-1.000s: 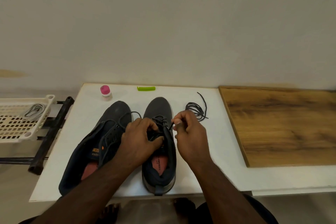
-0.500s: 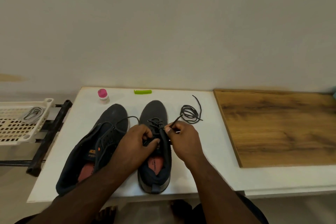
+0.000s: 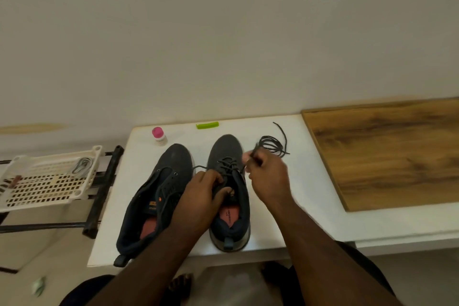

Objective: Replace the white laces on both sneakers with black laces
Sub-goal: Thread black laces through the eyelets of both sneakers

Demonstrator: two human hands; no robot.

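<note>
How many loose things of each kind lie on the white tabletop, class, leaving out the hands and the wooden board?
Sneakers: 2, the left sneaker and the right sneaker
Black laces: 2, one threaded in the right sneaker, one coiled beside it
Pink-capped bottles: 1
Green strips: 1
Total: 6
</note>
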